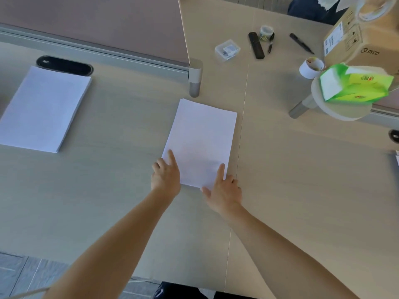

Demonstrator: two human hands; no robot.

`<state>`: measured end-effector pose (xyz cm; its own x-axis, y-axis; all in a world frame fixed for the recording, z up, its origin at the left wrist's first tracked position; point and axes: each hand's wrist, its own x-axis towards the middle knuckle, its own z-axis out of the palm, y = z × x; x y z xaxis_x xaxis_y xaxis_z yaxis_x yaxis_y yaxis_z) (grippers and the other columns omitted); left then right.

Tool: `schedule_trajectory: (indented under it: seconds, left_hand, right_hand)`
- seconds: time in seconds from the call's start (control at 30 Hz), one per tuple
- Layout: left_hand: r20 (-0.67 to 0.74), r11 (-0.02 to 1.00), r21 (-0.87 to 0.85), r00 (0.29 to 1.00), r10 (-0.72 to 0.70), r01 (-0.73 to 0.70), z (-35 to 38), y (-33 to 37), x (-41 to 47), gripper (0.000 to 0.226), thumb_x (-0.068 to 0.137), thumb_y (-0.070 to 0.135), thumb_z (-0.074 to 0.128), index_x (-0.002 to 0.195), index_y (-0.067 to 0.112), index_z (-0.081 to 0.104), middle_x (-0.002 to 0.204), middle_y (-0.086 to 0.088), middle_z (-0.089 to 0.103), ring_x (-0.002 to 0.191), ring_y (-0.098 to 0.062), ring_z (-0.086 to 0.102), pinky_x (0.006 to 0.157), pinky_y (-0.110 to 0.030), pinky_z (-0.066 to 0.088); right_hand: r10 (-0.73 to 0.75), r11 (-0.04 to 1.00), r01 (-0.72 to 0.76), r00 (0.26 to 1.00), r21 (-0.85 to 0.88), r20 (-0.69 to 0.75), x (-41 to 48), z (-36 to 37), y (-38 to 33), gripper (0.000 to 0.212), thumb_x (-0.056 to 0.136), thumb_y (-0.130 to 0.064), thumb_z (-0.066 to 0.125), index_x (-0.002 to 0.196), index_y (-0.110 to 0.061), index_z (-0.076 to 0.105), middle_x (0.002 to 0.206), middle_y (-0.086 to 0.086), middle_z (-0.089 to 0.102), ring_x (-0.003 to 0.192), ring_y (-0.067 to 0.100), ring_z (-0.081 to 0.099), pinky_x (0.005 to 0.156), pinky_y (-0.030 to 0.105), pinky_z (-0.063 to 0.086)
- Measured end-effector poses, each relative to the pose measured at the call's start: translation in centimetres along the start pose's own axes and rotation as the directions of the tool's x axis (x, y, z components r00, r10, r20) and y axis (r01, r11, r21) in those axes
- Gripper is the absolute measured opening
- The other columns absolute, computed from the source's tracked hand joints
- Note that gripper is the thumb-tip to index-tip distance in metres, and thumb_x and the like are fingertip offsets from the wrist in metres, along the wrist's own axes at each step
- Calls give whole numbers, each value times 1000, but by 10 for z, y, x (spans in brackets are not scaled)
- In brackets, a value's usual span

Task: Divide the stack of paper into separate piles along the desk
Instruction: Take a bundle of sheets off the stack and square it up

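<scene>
Two bare forearms reach up from the lower edge over the pale wooden desk (pixel 103 190), converging on the near end of the middle pile of paper (pixel 200 139). The left hand (pixel 165 176) sits at the pile's near-left corner. Its forefinger is stretched flat onto the top sheet and its other fingers are loosely bent against the left edge, so it presses rather than grasps. The right hand (pixel 225 190) covers the near-right corner. Its forefinger lies straight on the paper, its thumb is splayed out leftward below the near edge, and its remaining fingers are bent at the right edge. Neither hand has its fingers closed round any sheet.

The middle pile lies flat and slightly skewed, with its right side just beside the seam (pixel 243 130) between two desktops. A second pile of paper (pixel 43 108) lies well apart at the far left, its far end touching a black oval cable port (pixel 64 65).

Beyond stands a mauve divider screen (pixel 97 22) on a grey foot (pixel 195 79). Further back on the right are a clear plastic box (pixel 227 50), a black remote (pixel 256 45), a roll of tape (pixel 266 31) and a black pen (pixel 301 43). At the far right a green tissue pack (pixel 356 86) rests on a round stand (pixel 336 112), just in front of a cardboard box (pixel 354 39).
</scene>
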<state>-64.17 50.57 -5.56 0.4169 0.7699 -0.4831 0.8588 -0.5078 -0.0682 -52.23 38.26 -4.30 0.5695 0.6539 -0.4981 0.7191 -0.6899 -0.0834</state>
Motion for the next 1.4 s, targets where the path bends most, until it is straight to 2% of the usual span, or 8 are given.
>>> schedule_trajectory:
  seconds: [0.2, 0.7, 0.83, 0.9, 1.03, 1.13, 1.2, 1.4]
  left_hand:
    - [23, 996, -66, 998, -56, 57, 0, 1, 6, 93, 75, 12, 64, 148, -4, 9, 139, -13, 38, 104, -28, 46, 70, -30, 29]
    - [87, 964, -203, 984, -157, 172, -19, -2, 9, 58, 86, 13, 53, 136, -2, 28, 127, -15, 41, 118, -29, 42, 90, -30, 39]
    - [163, 862, -396, 948, -274, 317, -42, -17, 20, 54, 88, 18, 50, 135, -2, 32, 132, -18, 44, 126, -31, 42, 102, -36, 39]
    - [140, 755, -570, 943, -301, 325, -51, -24, 35, 54, 86, 20, 52, 134, 0, 38, 134, -18, 47, 126, -33, 46, 105, -37, 40]
    - [106, 412, -886, 956, -272, 215, -77, -16, 75, 48, 91, 24, 55, 134, 6, 46, 122, -8, 55, 119, -28, 53, 91, -28, 38]
    - [70, 244, -959, 956, -285, 143, -94, -8, 109, 7, 88, 20, 55, 93, 16, 57, 87, -4, 51, 85, -25, 48, 73, -30, 41]
    - [59, 231, -965, 960, -275, 126, -103, -6, 130, 17, 84, 18, 53, 69, 14, 46, 68, -2, 42, 73, -23, 39, 61, -28, 33]
    - [130, 300, -927, 942, -310, 227, -112, 7, 162, 7, 80, 19, 51, 74, 14, 52, 67, -2, 43, 68, -23, 38, 50, -23, 29]
  right_hand:
    - [-27, 996, 25, 999, -84, -23, 2, 14, -1, 88, 95, -64, 33, 154, -13, -7, 128, 21, 47, 112, 35, 50, 91, 39, 44]
    - [3, 999, 1, 997, -50, 71, 10, 0, -3, 91, 94, -58, 47, 153, -15, -7, 128, 17, 53, 113, 34, 56, 84, 40, 48]
    - [5, 998, -15, 987, 67, 158, 23, -15, 10, 102, 89, -62, 52, 153, -13, -10, 124, 15, 57, 112, 35, 59, 81, 38, 48]
    - [79, 983, -94, 992, 160, 96, 41, -33, 18, 94, 86, -64, 53, 150, -8, 11, 125, 16, 56, 115, 36, 58, 87, 39, 49]
    - [140, 820, -145, 989, 554, 51, 93, -73, 25, 47, 91, -54, 49, 96, -8, 58, 91, 10, 62, 86, 30, 60, 65, 31, 41]
    - [218, 638, -219, 971, 738, 99, 127, -94, 24, 45, 87, -48, 51, 64, -10, 52, 64, 5, 53, 61, 24, 52, 59, 30, 39]
    - [270, 534, -256, 955, 806, 124, 152, -96, 26, 51, 77, -51, 55, 80, -2, 66, 77, 10, 64, 69, 27, 62, 68, 34, 50]
    - [278, 445, -299, 942, 844, 187, 173, -104, 16, 20, 79, -28, 54, 71, -10, 53, 72, 5, 52, 66, 24, 51, 65, 32, 41]
